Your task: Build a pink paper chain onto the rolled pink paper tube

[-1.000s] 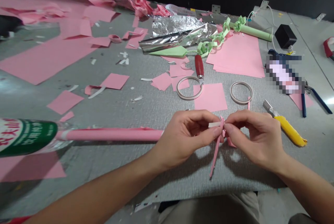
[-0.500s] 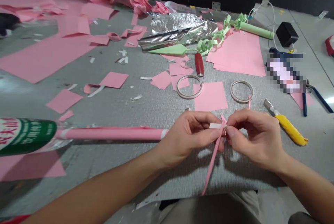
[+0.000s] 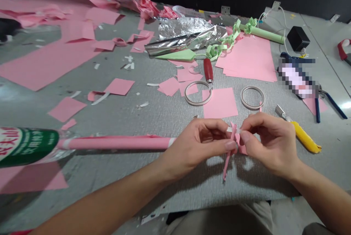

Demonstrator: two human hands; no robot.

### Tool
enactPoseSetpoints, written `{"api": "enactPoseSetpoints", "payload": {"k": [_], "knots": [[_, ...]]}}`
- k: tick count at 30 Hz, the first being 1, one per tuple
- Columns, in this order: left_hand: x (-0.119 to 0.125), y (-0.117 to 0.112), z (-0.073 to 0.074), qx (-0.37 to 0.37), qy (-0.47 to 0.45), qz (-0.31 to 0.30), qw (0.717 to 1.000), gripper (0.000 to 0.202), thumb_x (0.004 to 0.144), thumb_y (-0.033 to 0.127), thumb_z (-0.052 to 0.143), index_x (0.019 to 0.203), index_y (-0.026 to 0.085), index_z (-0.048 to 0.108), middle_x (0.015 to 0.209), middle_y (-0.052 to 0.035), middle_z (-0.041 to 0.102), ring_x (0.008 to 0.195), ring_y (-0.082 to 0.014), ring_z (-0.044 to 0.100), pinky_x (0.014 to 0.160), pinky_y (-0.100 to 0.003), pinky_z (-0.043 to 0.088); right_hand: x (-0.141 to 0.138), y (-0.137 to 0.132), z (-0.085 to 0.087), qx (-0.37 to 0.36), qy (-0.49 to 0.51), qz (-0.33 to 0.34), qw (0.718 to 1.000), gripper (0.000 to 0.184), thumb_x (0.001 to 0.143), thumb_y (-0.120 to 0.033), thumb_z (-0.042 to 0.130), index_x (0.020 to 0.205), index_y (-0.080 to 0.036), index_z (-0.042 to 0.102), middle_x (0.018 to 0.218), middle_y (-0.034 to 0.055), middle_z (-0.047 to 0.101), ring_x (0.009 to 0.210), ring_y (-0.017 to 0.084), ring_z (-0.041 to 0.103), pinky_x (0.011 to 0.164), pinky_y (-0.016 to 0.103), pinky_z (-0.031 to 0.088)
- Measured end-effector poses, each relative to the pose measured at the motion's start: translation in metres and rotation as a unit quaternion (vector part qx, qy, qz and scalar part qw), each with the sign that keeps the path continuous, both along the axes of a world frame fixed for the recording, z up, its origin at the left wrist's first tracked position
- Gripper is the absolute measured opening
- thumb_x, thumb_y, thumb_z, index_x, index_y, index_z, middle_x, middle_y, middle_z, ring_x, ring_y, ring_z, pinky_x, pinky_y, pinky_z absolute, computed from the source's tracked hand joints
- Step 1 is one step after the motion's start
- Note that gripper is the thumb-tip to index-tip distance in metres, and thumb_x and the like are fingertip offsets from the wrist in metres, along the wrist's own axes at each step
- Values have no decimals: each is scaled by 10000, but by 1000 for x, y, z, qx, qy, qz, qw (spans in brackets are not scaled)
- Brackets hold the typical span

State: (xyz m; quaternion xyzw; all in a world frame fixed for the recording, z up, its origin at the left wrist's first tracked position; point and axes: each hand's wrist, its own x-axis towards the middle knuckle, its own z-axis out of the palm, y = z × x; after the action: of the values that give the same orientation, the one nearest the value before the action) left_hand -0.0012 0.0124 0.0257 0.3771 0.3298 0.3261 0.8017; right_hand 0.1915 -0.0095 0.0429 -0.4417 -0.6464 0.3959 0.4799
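Note:
Thumb and fingers of my left hand (image 3: 203, 140) pinch a narrow pink paper strip (image 3: 227, 162), whose tail hangs down over the table. My right hand (image 3: 267, 143) is closed close beside it, its fingertips pinching the end of a short white strip (image 3: 229, 129) that crosses the pink one near its top. Whether the white strip is tape or paper I cannot tell. A bit of pink shows under the right fingertips; the rest there is hidden by the fingers. Just beyond the hands lie a pink paper square (image 3: 220, 102) and two metal rings, left (image 3: 187, 98) and right (image 3: 242, 99).
A yellow-handled knife (image 3: 306, 137) lies right of my right hand; a red-handled tool (image 3: 208, 69) rests at the left ring. Blue-handled pliers (image 3: 333, 103) are farther right. A bottle (image 3: 30, 145) with a pink paper tube (image 3: 117, 143) lies left. Foil (image 3: 186, 37) and pink sheets (image 3: 249, 59) lie behind.
The pink strip's hanging tail has swung and looks shorter and steeper. A pink piece now shows under my right fingertips. Less of the white strip is visible. The view has shifted slightly.

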Motion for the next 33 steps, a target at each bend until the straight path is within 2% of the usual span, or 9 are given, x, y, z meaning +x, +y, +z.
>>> {"api": "enactPoseSetpoints", "payload": {"k": [5,11,15,19,22,25,29,33], "knots": [[1,0,-2,-5,-16,-25,1000,251,786,353,964,842,161,813,749,-28,759,737,-161,714,756,-264,577,2,2,4,-4,28,-9,1000,157,819,-57,673,781,-209,686,659,-37,695,542,102,632,505,186,500],[2,1,-4,-15,-15,12,1000,251,710,246,1016,817,175,800,779,-1,773,711,-124,690,690,-210,557,3,3,2,-6,43,-10,999,162,822,-49,688,784,-206,692,671,-45,686,550,93,622,511,174,505],[0,1,-4,17,-7,21,1000,222,792,304,979,807,161,809,747,-16,775,690,-118,693,677,-196,564,5,3,3,-3,58,5,998,142,868,-79,715,799,-203,720,689,-36,707,576,93,641,544,180,522],[-1,0,-4,22,-25,31,999,234,843,362,949,837,170,815,727,-18,774,682,-125,694,663,-201,588,7,3,3,9,68,13,998,81,937,-150,729,898,-208,771,758,-13,754,634,111,684,592,206,549],[0,0,-5,20,-39,36,998,240,860,379,934,861,171,814,737,-24,777,673,-137,688,599,-207,600,8,6,-2,5,56,-12,998,74,952,-165,728,965,-214,781,739,-20,726,608,115,658,569,221,536],[2,0,-6,20,-58,36,997,225,870,363,924,851,170,810,751,-30,779,677,-150,691,538,-209,598,7,8,-6,7,42,11,999,70,929,-198,780,999,-205,786,741,-16,719,613,125,644,557,233,523],[1,0,-9,29,-62,32,997,194,887,341,914,846,176,822,770,-18,774,690,-125,693,584,-183,597,6,8,-8,42,14,44,998,69,923,-215,824,948,-184,768,764,-11,731,596,108,600,561,240,486],[-1,0,-12,43,-43,31,998,171,906,340,903,888,186,831,787,-16,786,698,-102,684,638,-158,567,5,6,-6,83,-8,42,996,86,973,-140,727,895,-175,734,742,-4,723,611,114,597,575,254,470]]}}
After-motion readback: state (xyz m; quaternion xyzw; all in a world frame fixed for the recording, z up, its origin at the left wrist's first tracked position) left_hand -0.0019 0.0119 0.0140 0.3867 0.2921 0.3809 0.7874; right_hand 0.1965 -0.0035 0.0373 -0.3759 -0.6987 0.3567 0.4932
